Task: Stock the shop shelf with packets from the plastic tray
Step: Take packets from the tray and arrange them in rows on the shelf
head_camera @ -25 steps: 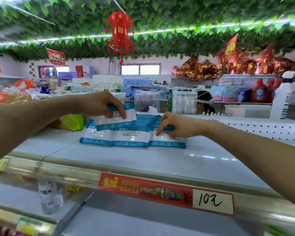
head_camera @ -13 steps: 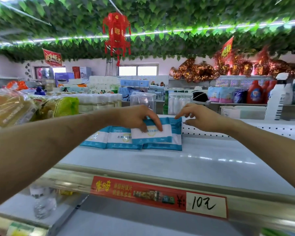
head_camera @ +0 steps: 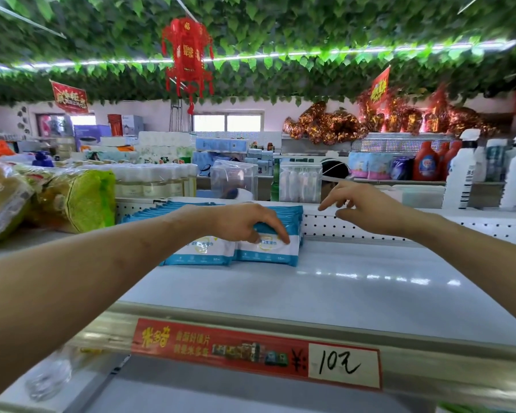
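left hand (head_camera: 245,223) presses fingertips on the front packet (head_camera: 267,248), likely light, soft, slippery, best pinched by its edges; right hand (head_camera: 367,208) hovers spread, holding nothing.

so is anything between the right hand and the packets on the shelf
Nothing visible. The right hand hovers open beside the packets, with only bare shelf between them. The left hand already rests on the front packet.

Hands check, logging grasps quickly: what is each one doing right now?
Left hand: fingers pressed on the front blue-and-white plastic packet on the white shelf.
Right hand: open, holding nothing.
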Available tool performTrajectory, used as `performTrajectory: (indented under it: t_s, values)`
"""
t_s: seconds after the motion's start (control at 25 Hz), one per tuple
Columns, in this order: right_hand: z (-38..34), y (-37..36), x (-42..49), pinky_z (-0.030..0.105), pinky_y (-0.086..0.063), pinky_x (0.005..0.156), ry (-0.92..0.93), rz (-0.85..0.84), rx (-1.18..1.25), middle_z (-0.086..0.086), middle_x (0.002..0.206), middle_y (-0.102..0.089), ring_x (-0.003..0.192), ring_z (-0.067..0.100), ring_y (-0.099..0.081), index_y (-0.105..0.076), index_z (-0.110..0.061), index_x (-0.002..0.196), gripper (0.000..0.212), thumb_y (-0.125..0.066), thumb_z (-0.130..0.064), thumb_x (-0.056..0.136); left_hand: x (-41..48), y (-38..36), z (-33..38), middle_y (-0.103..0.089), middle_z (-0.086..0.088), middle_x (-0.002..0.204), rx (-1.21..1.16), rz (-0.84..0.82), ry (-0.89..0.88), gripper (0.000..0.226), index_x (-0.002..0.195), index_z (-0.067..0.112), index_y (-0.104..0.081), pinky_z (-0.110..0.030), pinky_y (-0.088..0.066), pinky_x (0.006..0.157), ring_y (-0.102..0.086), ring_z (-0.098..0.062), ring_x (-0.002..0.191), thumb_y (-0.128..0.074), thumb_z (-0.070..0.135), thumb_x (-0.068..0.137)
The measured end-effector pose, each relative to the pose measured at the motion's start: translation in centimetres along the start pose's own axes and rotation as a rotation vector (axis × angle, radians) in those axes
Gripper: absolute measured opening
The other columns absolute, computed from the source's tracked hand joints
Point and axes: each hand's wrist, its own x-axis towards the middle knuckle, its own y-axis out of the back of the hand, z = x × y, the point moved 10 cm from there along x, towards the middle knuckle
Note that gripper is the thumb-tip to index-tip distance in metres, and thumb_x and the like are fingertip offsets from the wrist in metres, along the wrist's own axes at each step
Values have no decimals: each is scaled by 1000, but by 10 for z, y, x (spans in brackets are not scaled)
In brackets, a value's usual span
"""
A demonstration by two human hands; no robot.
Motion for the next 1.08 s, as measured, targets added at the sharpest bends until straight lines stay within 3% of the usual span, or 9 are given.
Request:
performTrajectory:
  t_s: [0.12, 0.24, 0.4, 0.56, 0.84, 1.08]
  values:
    - [-4, -2, 3, 20, -49, 80, 21, -10, -14, -10, 114, -61, 98, 4, -59, -70, -44, 107, 41, -66, -5, 95, -1, 1, -3, -51, 10, 129, 56, 56, -3, 53, 131, 39, -67, -25, -32, 106, -41, -8, 120, -66, 0, 95]
    - [-16, -3, 10, 30, -54, 86, 51, -12, -31, -10, 110, -62, 97, 5, -59, -74, -38, 112, 38, -65, -6, 94, -4, 4, -10, -42, 9, 141, 94, 84, 29, 53, 126, 45, -68, -35, -29, 114, -33, -11, 131, -68, 3, 94]
    - [-48, -10, 20, 30, -53, 87, 125, -41, -47, -17, 107, -58, 97, 3, -58, -74, -33, 115, 32, -65, -9, 96, -22, 13, -13, -43, 10, 148, 75, 103, 65, 47, 130, 39, -68, -31, -33, 116, -33, -7, 134, -60, 5, 99]
    - [-102, -38, 40, 28, -50, 90, 219, -131, -60, -17, 112, -57, 100, 3, -56, -71, -34, 119, 32, -64, -13, 97, -72, 32, -36, -54, 8, 138, 48, 205, 185, 37, 130, 33, -67, -31, -42, 110, -49, -10, 125, -62, 13, 100]
    - [-266, -123, 85, 33, -49, 96, 517, -229, -13, -8, 118, -62, 104, 11, -59, -68, -26, 127, 31, -64, -18, 98, -268, 49, -91, -61, 9, 122, 160, 361, 598, 30, 131, 29, -68, -36, -51, 99, -59, -10, 110, -63, 32, 101]
    - [-457, -213, 60, 36, -50, 86, 862, -313, 113, -1, 113, -64, 99, 16, -61, -69, -24, 123, 30, -61, -18, 94, -469, 6, -95, -64, 8, 121, 217, 389, 988, 28, 127, 29, -68, -34, -52, 87, -63, -12, 105, -59, 39, 102]
